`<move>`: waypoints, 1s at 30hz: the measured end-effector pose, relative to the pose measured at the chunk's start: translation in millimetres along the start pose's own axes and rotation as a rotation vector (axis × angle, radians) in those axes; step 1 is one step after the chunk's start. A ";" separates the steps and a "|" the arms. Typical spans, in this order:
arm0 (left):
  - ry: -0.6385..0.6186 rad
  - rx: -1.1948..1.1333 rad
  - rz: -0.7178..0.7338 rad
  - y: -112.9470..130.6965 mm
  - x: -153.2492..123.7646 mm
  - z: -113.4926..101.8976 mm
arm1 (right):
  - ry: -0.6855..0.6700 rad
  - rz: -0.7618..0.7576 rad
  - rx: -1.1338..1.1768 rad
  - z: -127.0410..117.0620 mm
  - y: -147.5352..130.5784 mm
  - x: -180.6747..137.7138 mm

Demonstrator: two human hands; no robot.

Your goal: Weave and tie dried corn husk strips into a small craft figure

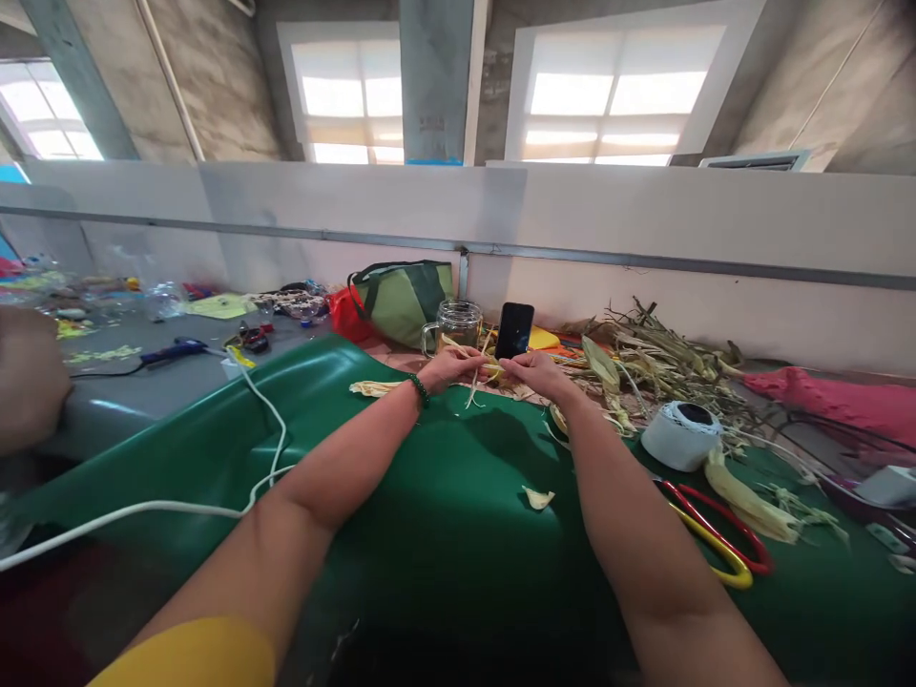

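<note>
Both my arms reach out over a green mat (458,534). My left hand (449,367), with a dark beaded bracelet at the wrist, pinches pale strips of dried husk (473,386) whose loose ends hang below the fingers. My right hand (533,370) is closed on the same strips just to the right, fingertips close to the left ones. Behind the hands stand a glass mug (459,324) and a dark phone (515,329), propped upright. A folded piece of husk (373,388) lies left of my left wrist, and a small husk scrap (538,498) sits nearer me.
Scissors (716,534) with red and yellow handles lie at right, beside a white spool (681,436) and a husk piece (751,501). Dried stalks (665,353) pile up behind. A white cable (143,510) crosses the left. A green bag (405,301) stands at the back.
</note>
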State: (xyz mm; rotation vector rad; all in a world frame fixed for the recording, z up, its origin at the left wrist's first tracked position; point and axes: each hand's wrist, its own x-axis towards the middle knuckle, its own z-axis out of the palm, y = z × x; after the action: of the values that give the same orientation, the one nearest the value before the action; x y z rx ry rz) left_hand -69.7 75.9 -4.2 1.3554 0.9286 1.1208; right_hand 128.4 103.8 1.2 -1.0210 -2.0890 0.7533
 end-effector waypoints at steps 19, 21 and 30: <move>-0.209 0.085 -0.110 -5.4 -7.0 21.3 | 0.240 0.006 0.091 9.2 -4.8 3.6; -0.158 0.020 -0.090 -3.4 -4.9 18.4 | 0.091 0.036 0.092 8.4 -8.3 0.2; -0.004 0.049 0.007 1.5 -2.2 16.4 | -0.108 0.019 0.222 6.0 -20.4 -9.4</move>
State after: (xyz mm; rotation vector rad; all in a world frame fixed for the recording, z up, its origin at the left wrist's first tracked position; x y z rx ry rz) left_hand -54.5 69.6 -2.3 1.4006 0.9547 1.1065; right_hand 119.2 84.2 9.5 -0.8964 -2.0323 1.0452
